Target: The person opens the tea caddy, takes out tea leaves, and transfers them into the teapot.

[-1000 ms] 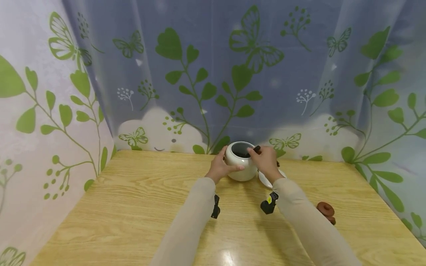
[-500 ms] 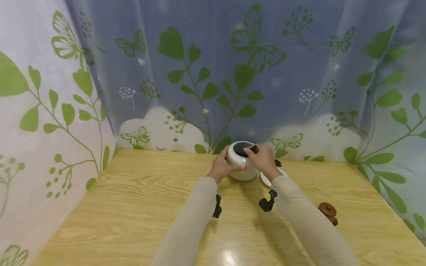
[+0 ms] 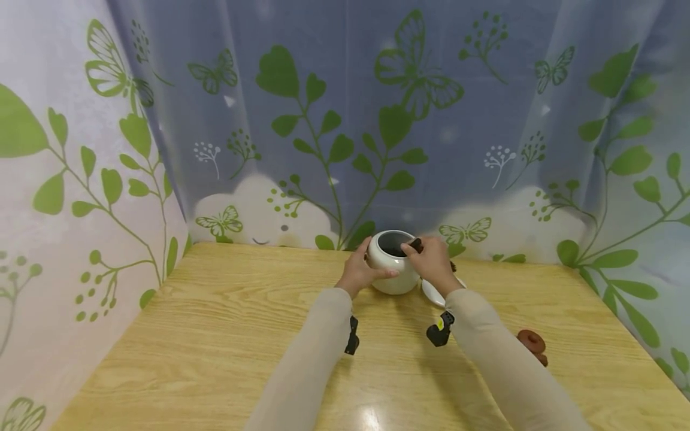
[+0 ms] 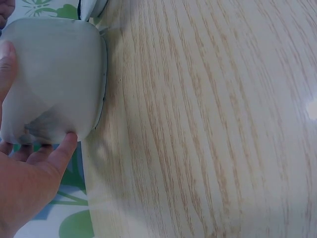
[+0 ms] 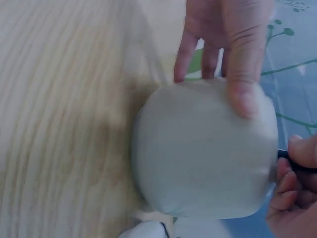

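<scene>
My left hand [image 3: 360, 269] grips the side of a round white ceramic jar [image 3: 393, 278], thumb along its front. The jar stands upright near the table's far edge, its mouth uncovered. My right hand [image 3: 433, 260] pinches a slim black handle [image 3: 416, 244] over the jar's right rim. In the right wrist view, the black handle [image 5: 292, 163] runs from the pinching fingers toward the jar's mouth; its other end is hidden inside. The left wrist view shows the jar's smooth side [image 4: 54, 74] with fingers around it.
A white, shallow round dish or lid [image 3: 433, 293] lies right of the jar, partly behind my right wrist. Dark bristles [image 3: 453, 267] show just beyond that wrist. Reddish-brown rounded pieces [image 3: 532, 342] sit farther right on the wooden table [image 3: 215, 335]. A patterned curtain [image 3: 345, 120] hangs behind.
My right hand, with the black handle, shifts slightly left over the jar's mouth, then back right. The left hand keeps its hold, and the jar stays in place.
</scene>
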A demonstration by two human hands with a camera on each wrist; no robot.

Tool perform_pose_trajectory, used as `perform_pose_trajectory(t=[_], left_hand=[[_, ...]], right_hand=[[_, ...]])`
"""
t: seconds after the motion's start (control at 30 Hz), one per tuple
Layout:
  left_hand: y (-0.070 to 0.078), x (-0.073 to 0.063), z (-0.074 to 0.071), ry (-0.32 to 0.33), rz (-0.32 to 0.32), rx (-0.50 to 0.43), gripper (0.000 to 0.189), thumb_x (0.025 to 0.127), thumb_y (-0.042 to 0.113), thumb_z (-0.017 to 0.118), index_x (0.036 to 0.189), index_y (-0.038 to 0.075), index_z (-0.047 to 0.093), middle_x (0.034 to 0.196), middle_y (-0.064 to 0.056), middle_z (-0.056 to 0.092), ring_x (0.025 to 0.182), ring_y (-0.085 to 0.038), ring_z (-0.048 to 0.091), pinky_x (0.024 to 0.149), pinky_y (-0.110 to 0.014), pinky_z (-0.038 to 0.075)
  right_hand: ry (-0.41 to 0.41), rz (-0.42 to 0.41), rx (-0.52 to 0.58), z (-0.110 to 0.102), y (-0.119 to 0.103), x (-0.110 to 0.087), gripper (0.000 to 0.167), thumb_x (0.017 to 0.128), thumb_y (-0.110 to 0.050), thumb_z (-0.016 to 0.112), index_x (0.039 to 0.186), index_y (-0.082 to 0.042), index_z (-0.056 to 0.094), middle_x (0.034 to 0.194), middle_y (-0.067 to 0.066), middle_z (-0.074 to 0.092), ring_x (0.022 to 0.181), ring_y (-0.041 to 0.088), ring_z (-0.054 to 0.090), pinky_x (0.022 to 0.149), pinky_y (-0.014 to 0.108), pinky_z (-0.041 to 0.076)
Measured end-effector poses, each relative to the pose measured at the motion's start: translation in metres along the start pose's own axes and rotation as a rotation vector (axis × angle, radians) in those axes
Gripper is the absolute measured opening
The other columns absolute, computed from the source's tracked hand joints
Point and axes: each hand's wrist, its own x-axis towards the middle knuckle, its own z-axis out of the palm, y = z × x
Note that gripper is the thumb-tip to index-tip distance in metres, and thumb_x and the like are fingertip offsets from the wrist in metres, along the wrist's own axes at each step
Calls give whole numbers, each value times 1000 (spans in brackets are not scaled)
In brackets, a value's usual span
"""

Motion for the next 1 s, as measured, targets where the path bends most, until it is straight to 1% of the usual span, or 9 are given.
perform_pose_trajectory(t=[0.07,0.2,0.33,0.4,0.53,0.6,0.73,0.83,1.0], left_hand=[[0,0,-1,-2,4,-5,107,71,28,87,154,15,21,149,-15,38,133,-32,41,105,-44,41],[0,0,-2,-6,4,-10,107,71,29,86,154,15,21,149,-14,37,132,-31,41,104,-44,41],[-1,1,-1,-8,1,-7,107,71,29,87,154,15,21,150,-13,37,133,-31,40,105,-44,40],[-1,1,-1,0,10,-2,107,71,28,87,154,13,21,149,-14,38,133,-31,41,105,-44,41],[-2,0,1,9,18,1,106,70,26,87,154,12,23,149,-14,39,133,-32,41,105,-44,40],[-2,0,2,10,19,-3,106,70,26,87,153,12,23,149,-15,39,133,-32,41,105,-44,40],[-2,1,2,15,18,-2,107,70,26,88,154,12,23,149,-15,39,133,-32,40,106,-45,39],[-1,1,1,16,23,-1,108,69,26,88,154,12,22,149,-15,39,133,-32,40,106,-45,39],[-2,1,1,13,26,-6,107,69,26,88,154,11,23,148,-15,39,134,-32,40,107,-45,38]], right_hand=[[-19,-7,-18,-1,-2,0,26,91,-20,66,75,0,68,60,6,57,54,17,46,52,28,37],[-55,103,19,-4,-7,1,30,92,-25,64,73,-2,66,64,4,57,59,18,48,54,28,39],[-24,257,158,-2,-8,0,32,92,-26,64,71,-2,64,62,1,56,60,16,49,56,27,40],[-10,324,243,-1,-7,-1,32,93,-25,64,73,0,63,63,0,57,62,15,50,58,27,41],[-4,443,365,0,-4,-4,31,95,-25,60,87,4,64,67,-1,57,68,13,53,66,29,46],[11,490,406,0,-3,-4,31,95,-25,59,91,5,64,67,-2,58,67,13,52,67,29,47],[52,531,510,-1,-1,-3,28,95,-23,60,89,3,65,60,-4,58,56,9,49,57,24,45],[61,550,590,-2,0,-3,25,95,-22,60,87,2,64,57,-5,58,50,5,47,50,19,42],[71,597,652,-1,0,-4,24,96,-22,59,87,0,62,57,-5,59,49,3,49,48,17,42]])
